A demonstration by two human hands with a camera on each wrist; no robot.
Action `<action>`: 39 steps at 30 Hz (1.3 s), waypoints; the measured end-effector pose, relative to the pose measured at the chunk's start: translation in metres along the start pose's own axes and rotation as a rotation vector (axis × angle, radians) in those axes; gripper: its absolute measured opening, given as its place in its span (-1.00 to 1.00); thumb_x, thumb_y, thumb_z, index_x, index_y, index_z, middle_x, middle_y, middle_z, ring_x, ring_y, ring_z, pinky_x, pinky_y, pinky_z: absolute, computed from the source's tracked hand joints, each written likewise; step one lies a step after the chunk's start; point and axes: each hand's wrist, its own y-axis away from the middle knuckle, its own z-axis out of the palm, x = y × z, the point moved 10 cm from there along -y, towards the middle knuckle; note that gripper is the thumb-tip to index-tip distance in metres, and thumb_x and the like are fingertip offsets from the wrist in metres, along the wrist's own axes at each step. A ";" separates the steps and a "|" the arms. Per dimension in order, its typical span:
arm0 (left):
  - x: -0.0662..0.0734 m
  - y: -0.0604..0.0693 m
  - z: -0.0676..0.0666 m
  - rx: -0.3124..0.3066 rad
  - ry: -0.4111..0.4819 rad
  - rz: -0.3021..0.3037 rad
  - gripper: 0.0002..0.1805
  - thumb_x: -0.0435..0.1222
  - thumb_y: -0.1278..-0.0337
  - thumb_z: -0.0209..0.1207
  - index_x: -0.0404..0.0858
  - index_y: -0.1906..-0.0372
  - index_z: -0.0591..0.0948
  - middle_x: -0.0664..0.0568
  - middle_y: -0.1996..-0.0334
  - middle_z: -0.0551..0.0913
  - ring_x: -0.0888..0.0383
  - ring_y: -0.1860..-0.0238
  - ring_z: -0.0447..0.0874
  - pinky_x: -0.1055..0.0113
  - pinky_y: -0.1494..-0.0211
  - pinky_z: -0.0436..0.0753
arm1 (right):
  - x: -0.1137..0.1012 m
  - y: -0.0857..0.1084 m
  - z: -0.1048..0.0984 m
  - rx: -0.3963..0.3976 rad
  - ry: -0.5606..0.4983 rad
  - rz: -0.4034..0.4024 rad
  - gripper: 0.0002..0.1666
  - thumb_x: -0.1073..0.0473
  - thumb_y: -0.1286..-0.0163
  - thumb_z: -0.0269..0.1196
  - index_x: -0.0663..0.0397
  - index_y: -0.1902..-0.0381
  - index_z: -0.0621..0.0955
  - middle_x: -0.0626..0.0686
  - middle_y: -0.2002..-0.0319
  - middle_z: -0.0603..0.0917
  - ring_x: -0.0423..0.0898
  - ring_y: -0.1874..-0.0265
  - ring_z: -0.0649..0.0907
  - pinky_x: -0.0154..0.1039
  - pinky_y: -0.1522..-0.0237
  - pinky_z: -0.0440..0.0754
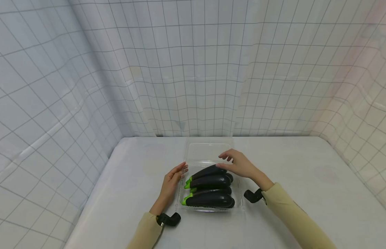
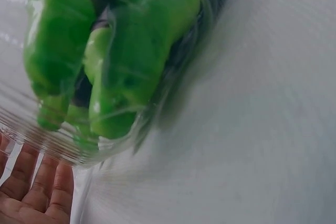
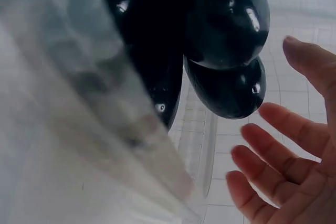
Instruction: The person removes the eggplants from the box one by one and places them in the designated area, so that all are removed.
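Several dark purple eggplants (image 1: 211, 200) with green stems lie side by side and stacked in a clear plastic clamshell box (image 1: 238, 200). My left hand (image 1: 169, 185) is at the box's left wall, its fingers extended along the far left corner; contact is hard to tell. Through that wall the green caps (image 2: 126, 61) show in the left wrist view. My right hand (image 1: 239, 166) hovers over the far right of the box, with the thumb by the farthest eggplant (image 1: 208, 171). In the right wrist view its loosely bent fingers (image 3: 289, 161) hold nothing beside the eggplants' rounded ends (image 3: 228, 19).
The box's clear lid (image 1: 208, 151) lies folded back on the far side. A white-covered table (image 1: 283, 159) bears the box. White grid-patterned curtains (image 1: 193, 76) hang behind and on both sides. Each wrist wears a black camera band (image 1: 169, 219).
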 end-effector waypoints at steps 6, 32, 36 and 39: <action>0.000 0.002 0.000 0.008 -0.014 0.006 -0.58 -0.53 -0.40 -0.20 -0.54 -0.30 0.30 -0.36 -0.21 0.40 -0.23 -0.23 0.37 0.15 -0.19 0.39 | 0.001 -0.003 0.020 -0.171 0.008 0.016 -0.46 -0.11 -0.25 0.30 0.19 0.00 0.60 0.01 0.20 0.55 -0.09 0.27 0.55 -0.18 0.22 0.53; -0.017 -0.003 -0.006 0.053 -0.091 0.124 -0.59 -0.45 -0.44 -0.18 -0.46 -0.31 0.35 -0.30 -0.17 0.47 -0.18 -0.17 0.45 0.18 -0.13 0.46 | -0.001 -0.010 0.025 -0.235 -0.012 0.061 -0.55 -0.09 -0.17 0.36 0.09 0.14 0.57 -0.09 0.28 0.61 -0.17 0.37 0.54 -0.22 0.31 0.52; -0.016 -0.003 -0.006 0.039 -0.086 0.130 -0.59 -0.49 -0.43 -0.20 -0.50 -0.31 0.32 -0.34 -0.18 0.45 -0.22 -0.17 0.43 0.19 -0.12 0.47 | -0.001 -0.009 0.021 -0.219 0.005 0.067 -0.56 -0.09 -0.15 0.38 0.09 0.19 0.57 -0.09 0.31 0.61 -0.16 0.36 0.55 -0.18 0.28 0.53; -0.010 -0.002 -0.003 0.018 -0.064 0.132 -0.58 -0.53 -0.41 -0.22 -0.57 -0.30 0.28 -0.40 -0.18 0.42 -0.28 -0.17 0.40 0.14 -0.12 0.47 | -0.001 -0.006 0.016 -0.182 0.023 0.077 -0.58 -0.11 -0.13 0.38 0.07 0.23 0.58 -0.11 0.32 0.61 -0.18 0.35 0.56 -0.18 0.27 0.53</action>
